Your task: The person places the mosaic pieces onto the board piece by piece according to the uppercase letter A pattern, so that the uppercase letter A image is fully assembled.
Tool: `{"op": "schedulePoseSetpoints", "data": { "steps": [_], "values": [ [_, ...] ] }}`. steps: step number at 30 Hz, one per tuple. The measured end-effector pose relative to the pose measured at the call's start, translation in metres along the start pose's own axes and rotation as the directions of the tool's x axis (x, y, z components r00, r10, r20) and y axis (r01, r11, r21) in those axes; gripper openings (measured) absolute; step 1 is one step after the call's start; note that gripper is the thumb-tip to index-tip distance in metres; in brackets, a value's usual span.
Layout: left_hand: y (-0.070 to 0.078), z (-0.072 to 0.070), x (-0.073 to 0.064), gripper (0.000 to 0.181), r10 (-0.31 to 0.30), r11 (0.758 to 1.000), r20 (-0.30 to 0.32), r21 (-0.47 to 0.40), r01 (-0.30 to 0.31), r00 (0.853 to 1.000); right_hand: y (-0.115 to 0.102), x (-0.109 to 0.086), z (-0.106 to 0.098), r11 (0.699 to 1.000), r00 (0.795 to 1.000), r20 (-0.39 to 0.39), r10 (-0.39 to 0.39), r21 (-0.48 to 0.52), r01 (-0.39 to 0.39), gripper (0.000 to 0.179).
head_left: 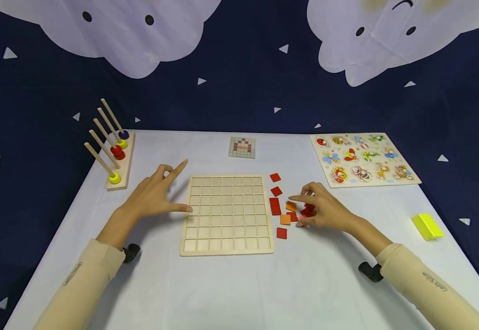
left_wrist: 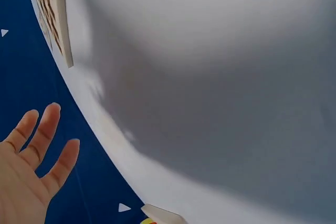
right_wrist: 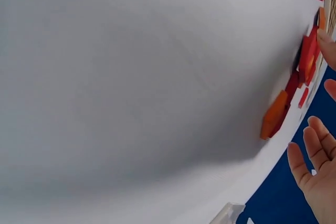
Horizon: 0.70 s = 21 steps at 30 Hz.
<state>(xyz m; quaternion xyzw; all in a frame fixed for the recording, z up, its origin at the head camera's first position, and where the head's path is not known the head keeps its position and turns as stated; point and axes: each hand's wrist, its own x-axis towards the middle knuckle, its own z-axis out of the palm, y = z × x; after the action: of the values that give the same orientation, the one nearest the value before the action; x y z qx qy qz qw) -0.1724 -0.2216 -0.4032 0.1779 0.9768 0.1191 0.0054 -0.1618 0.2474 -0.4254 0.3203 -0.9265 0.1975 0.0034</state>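
My left hand (head_left: 150,195) is spread beside the left edge of a wooden grid board (head_left: 227,252), thumb over that edge and index finger pointing away. It holds nothing; in the left wrist view its fingers (left_wrist: 44,135) are apart. To the right of the board, my right hand (head_left: 326,208) is among loose red tiles (head_left: 275,206) and orange tiles (head_left: 285,220). Its index finger is stretched over them, and some red tiles are partly hidden under the hand. In the right wrist view the thumb (right_wrist: 328,48) is against the tile pile, the other fingers apart from it.
A small pattern card (head_left: 242,147) lies behind the board. At the back left stands a peg stacker (head_left: 129,158) with coloured rings. An insect picture board (head_left: 365,160) lies at the back right, and a yellow block (head_left: 427,226) sits near the right edge of the white table (head_left: 227,293).
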Motion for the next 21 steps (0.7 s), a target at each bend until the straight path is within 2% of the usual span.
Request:
{"op": "schedulePoseSetpoints", "data": {
  "steps": [7, 14, 21],
  "values": [
    [-0.006, 0.008, -0.009, 0.122, -0.033, 0.992, 0.095, -0.115, 0.044, 0.995, -0.002, -0.003, 0.008, 0.999, 1.000, -0.008, -0.024, 0.022, 0.024, 0.038],
    [-0.013, 0.019, -0.010, 0.118, -0.040, 0.977, 0.205, -0.197, 0.081, 0.978, -0.007, 0.001, 0.011, 1.000, 1.000, 0.001, -0.008, -0.001, 0.008, 0.024],
    [-0.015, 0.024, -0.011, 0.114, -0.026, 0.963, 0.234, -0.255, 0.087, 0.972, -0.011, -0.003, 0.014, 0.999, 0.999, 0.008, 0.042, 0.012, -0.042, 0.020]
  ]
}}
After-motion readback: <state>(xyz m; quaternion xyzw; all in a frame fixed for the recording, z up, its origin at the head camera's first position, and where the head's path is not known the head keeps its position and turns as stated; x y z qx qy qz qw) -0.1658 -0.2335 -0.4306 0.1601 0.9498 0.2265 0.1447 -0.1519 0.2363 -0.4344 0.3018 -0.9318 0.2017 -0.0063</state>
